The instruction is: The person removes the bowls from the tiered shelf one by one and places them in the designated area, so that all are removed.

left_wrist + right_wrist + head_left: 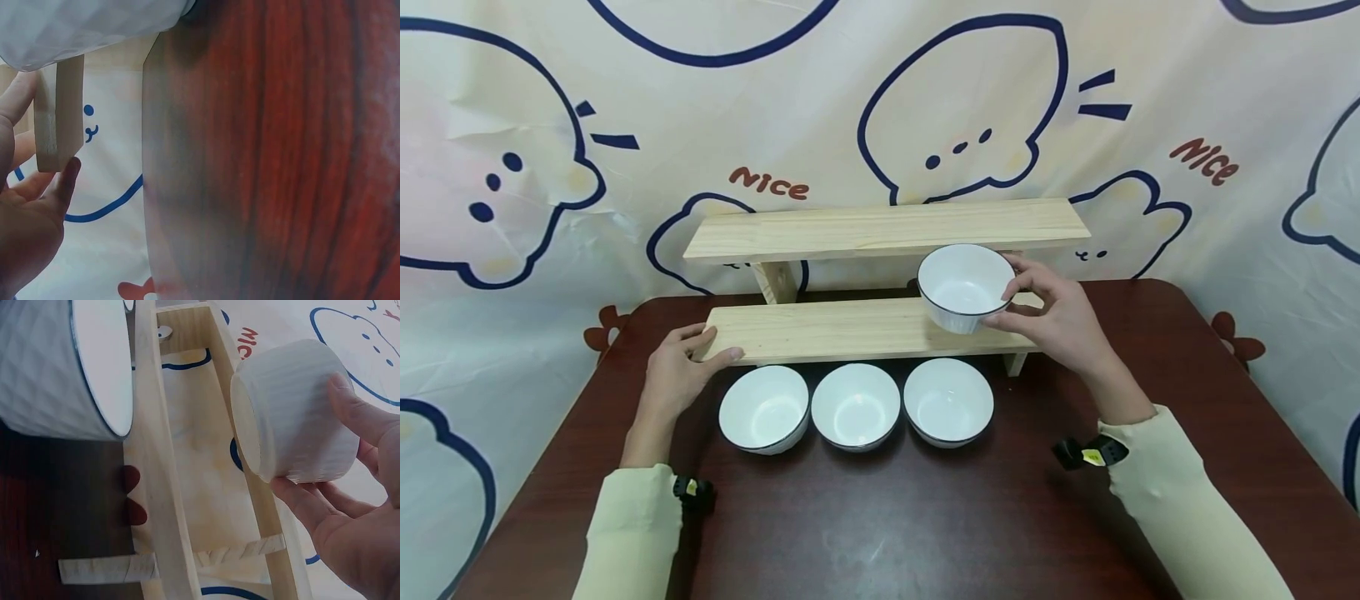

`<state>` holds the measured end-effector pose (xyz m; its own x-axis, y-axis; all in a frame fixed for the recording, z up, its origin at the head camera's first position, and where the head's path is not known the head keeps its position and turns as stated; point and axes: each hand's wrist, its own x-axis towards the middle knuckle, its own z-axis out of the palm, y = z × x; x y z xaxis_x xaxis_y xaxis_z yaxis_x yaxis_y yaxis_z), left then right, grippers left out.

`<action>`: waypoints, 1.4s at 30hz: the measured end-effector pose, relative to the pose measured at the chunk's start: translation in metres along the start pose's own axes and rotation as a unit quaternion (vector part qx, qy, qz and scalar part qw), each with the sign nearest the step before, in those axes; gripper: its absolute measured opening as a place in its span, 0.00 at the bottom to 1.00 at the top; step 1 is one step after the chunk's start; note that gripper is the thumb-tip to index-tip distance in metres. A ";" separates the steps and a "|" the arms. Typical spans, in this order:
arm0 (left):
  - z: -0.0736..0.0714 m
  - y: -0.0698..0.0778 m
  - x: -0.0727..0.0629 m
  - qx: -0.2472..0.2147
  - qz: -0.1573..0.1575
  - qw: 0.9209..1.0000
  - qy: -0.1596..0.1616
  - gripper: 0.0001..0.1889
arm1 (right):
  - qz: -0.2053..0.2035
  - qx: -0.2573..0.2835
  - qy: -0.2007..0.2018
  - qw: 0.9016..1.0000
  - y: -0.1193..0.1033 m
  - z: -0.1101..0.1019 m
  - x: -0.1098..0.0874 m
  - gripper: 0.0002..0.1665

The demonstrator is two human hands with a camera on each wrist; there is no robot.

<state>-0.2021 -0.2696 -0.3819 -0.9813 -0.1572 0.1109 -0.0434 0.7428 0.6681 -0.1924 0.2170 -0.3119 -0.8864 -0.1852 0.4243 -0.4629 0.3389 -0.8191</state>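
Note:
My right hand (pixel 1060 321) pinches a white bowl (pixel 964 287) with a dark rim between thumb and fingers, over the right part of the lower board. In the right wrist view the bowl's ribbed side (pixel 306 419) shows, tilted. My left hand (pixel 677 375) grips the left end of the two-tier wooden shelf's lower board (pixel 820 330). The left wrist view shows thumb and fingers around that board end (pixel 59 119). On the table in front of the shelf stand three white bowls in a row: left (pixel 765 408), middle (pixel 856 407) and right (pixel 948 402).
The shelf's upper board (pixel 887 227) lies above and behind the lower one. A dark red-brown wooden table (pixel 865 525) carries everything. Behind it hangs a pale cloth (pixel 820 108) with blue cartoon outlines. A small black device with a strap (pixel 1090 453) sits at the right wrist.

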 end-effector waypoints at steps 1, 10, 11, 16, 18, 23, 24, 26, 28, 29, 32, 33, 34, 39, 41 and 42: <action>0.000 0.000 0.000 0.000 0.000 1.000 0.000 0.42 | 0.004 -0.002 0.002 1.000 0.001 -0.001 -0.001 0.16; 0.000 0.000 -0.002 -0.001 0.002 1.000 0.000 0.43 | 0.031 -0.007 -0.003 1.000 0.007 -0.011 -0.013 0.16; 0.000 0.000 -0.002 -0.001 0.001 1.000 0.000 0.43 | 0.034 -0.009 -0.004 0.999 0.008 -0.012 -0.015 0.17; 0.000 0.001 -0.001 -0.003 0.002 1.000 -0.002 0.42 | 0.051 -0.021 -0.010 0.998 0.011 -0.017 -0.023 0.16; 0.000 0.001 -0.001 -0.002 0.000 1.000 -0.002 0.42 | 0.052 -0.025 -0.012 0.998 0.013 -0.019 -0.026 0.16; -0.001 0.001 0.000 0.000 -0.006 1.000 -0.002 0.43 | 0.056 -0.037 -0.015 0.998 0.017 -0.023 -0.032 0.16; -0.001 0.001 0.000 0.000 -0.006 1.000 -0.002 0.43 | 0.059 -0.039 -0.016 0.997 0.018 -0.024 -0.033 0.17; -0.001 0.001 0.000 0.001 -0.004 1.000 -0.003 0.42 | 0.061 -0.044 -0.018 0.997 0.020 -0.025 -0.036 0.17; -0.001 0.001 0.000 0.001 -0.003 1.000 -0.003 0.42 | 0.057 -0.047 -0.020 0.997 0.022 -0.026 -0.037 0.17; -0.001 0.001 0.000 0.001 -0.003 1.000 -0.003 0.42 | 0.055 -0.048 -0.021 0.997 0.023 -0.026 -0.038 0.17; -0.001 0.001 0.000 0.000 -0.004 1.000 -0.003 0.42 | 0.051 -0.050 -0.026 0.997 0.024 -0.027 -0.040 0.17; -0.001 0.001 0.000 0.001 -0.004 1.000 -0.003 0.42 | 0.052 -0.050 -0.028 0.997 0.025 -0.028 -0.041 0.17; -0.001 0.001 0.000 0.000 -0.004 1.000 -0.002 0.42 | 0.055 -0.050 -0.029 0.997 0.025 -0.028 -0.041 0.17; 0.000 0.001 0.000 -0.001 -0.003 1.000 0.000 0.42 | 0.061 -0.052 -0.038 0.996 0.025 -0.033 -0.045 0.16; 0.000 0.001 0.000 -0.001 -0.003 1.000 0.001 0.41 | 0.061 -0.057 -0.043 0.996 0.024 -0.035 -0.047 0.16; 0.000 0.001 0.000 -0.002 -0.003 1.000 0.002 0.41 | 0.062 -0.059 -0.045 0.995 0.025 -0.036 -0.048 0.16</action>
<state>-0.2024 -0.2689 -0.3809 -0.9804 -0.1636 0.1093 -0.0485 0.7393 0.6716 -0.1612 0.2678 -0.3388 -0.9347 -0.2151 0.2830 -0.3530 0.4684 -0.8099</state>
